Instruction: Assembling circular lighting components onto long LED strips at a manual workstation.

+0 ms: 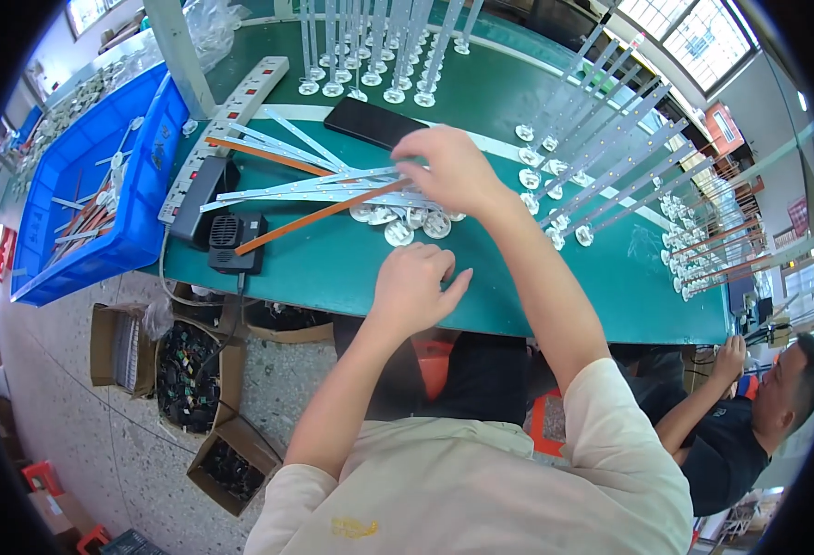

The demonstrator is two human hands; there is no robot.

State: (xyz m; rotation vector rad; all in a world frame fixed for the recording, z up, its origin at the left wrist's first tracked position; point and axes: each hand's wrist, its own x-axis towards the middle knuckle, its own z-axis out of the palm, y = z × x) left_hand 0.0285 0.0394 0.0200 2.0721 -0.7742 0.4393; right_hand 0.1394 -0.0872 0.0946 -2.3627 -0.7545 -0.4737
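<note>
A loose pile of white LED strips (319, 191) lies on the green table, with an orange-brown strip (319, 217) across it. My right hand (451, 171) hovers over the right ends of the pile, thumb and forefinger apart and nothing visible between them. Beneath and beside the strips are several round white discs (399, 231). Just in front of these discs is my left hand (416, 289), its fingers loosely curved and thumb held away, also without anything visible in it. Part of the discs and strip ends is hidden behind my right hand.
A black power adapter (237, 242) and a power strip (226, 129) border the pile. Behind it lies a flat black case (370, 122). Upright strips on discs (610, 171) crowd the table's back and right. A blue bin (92, 185) stands left; a co-worker (735, 416) sits right.
</note>
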